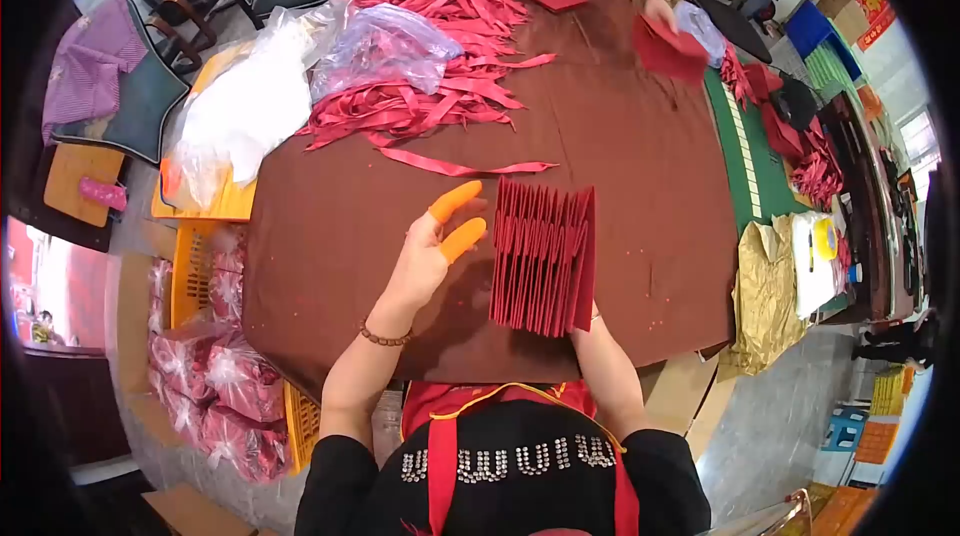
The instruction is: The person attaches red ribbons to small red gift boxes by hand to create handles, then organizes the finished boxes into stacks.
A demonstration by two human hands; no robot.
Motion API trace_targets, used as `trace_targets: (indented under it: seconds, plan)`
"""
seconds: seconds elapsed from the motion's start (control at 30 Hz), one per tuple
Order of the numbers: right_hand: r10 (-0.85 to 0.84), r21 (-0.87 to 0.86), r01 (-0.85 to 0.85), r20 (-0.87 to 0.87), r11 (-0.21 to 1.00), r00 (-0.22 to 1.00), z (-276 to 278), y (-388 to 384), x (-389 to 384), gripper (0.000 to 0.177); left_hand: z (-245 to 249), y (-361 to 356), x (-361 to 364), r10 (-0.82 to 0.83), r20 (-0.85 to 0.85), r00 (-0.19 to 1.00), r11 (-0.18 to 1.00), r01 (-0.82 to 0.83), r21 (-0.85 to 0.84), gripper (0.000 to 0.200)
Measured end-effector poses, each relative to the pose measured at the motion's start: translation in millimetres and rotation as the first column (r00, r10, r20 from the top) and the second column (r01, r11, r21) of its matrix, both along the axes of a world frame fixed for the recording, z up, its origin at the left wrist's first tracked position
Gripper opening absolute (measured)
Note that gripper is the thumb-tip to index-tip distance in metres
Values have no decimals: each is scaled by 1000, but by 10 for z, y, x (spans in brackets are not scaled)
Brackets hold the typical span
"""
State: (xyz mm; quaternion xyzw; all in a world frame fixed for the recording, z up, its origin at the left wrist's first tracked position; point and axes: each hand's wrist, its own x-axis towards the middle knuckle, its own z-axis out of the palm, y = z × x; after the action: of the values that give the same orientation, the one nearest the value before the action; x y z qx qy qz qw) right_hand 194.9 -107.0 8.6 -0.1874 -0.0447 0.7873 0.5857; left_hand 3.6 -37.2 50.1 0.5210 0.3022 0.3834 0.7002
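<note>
A red accordion-like piece with many folded layers stands upright over the brown tablecloth. Behind and below it is my right hand, almost wholly covered by the piece; only the wrist and forearm show clearly, so its fingers are hidden. To the left of the folds, my left hand is raised with its fingers apart and nothing between them. Orange covers sit on its thumb and one finger, and a beaded bracelet circles the wrist. A single red ribbon lies just beyond the folded piece.
Red ribbons and clear plastic bags are heaped at the back left. Across the table, a co-worker's hands hold red pieces. Gold wrapping hangs at the right edge; a yellow crate with bagged red items stands left.
</note>
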Motion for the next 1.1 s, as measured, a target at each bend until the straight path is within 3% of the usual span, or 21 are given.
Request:
trace_targets:
  seconds: [0.03,0.1,0.27,0.37,0.43,0.47,0.63,0.73,0.8,1.0,1.1]
  plan:
    - [3,-1,-3,-1,1000,1000,-39,9,8,52,13,14,-3,9,29,1000,1000,-8,-13,42]
    - [0,-171,38,219,985,976,-88,42,16,56,52,58,6,29,-9,1000,1000,-29,-1,41]
    - [-4,-126,25,164,992,986,-555,36,117,55,184,117,60,109,-81,991,991,-102,87,37]
    - [22,-150,-11,71,989,997,-641,34,132,57,254,134,82,18,-107,994,993,-5,119,35]
    - [17,-162,-4,74,987,997,-613,23,114,57,275,125,152,-38,-9,999,954,39,298,31]
    - [12,-174,1,78,985,997,-590,15,104,57,275,136,153,-23,-88,996,920,55,389,26]
    - [-11,-230,33,97,973,995,-177,-39,3,56,289,90,200,-72,-78,994,959,91,269,21]
    - [23,-228,0,97,974,995,-186,-69,14,53,281,83,193,-78,-58,995,952,92,291,20]
    - [59,-223,-36,96,974,994,-198,-75,15,49,318,78,180,-105,-62,993,975,115,189,19]
    - [129,-208,-107,94,972,987,-308,-83,47,41,318,77,184,-39,-234,971,943,113,313,18]
    - [127,-200,-102,117,974,985,-396,-100,64,39,313,86,180,-35,-242,970,935,117,334,18]
